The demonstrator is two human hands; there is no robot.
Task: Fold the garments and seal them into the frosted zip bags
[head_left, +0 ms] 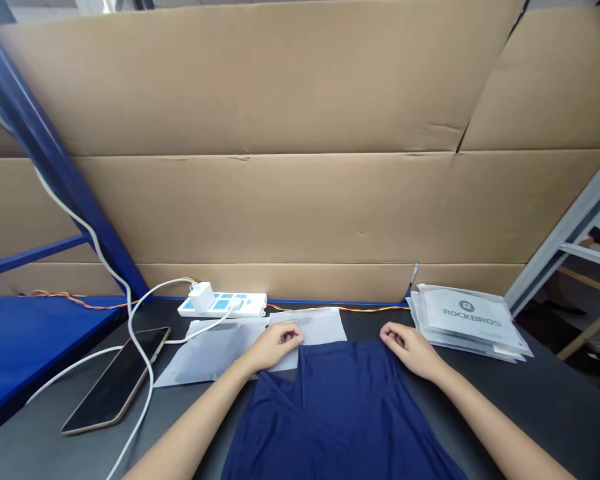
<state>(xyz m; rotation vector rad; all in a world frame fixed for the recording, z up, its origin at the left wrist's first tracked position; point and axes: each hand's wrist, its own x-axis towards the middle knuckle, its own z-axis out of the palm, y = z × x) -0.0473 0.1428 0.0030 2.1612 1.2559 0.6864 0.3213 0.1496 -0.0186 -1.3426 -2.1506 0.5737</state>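
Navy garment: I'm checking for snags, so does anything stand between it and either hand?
Nothing visible does. The left hand and right hand are closed at the upper edge of the navy garment; the pale sheet shows behind the left hand, not between.

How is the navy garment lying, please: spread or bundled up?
The navy garment is spread out: its top edge runs between the left hand and right hand, widening below; lower end unseen.

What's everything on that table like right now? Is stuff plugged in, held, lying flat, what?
Navy cloth: smooth along top, wrinkled below
Left hand: closed on cloth
Right hand: closed on cloth
Phone: flat, screen dark
Power strip: two plugs in
White cable: slack, crossing phone
ROCKBROS bag stack: uneven edges
Pale sheets: lying flat
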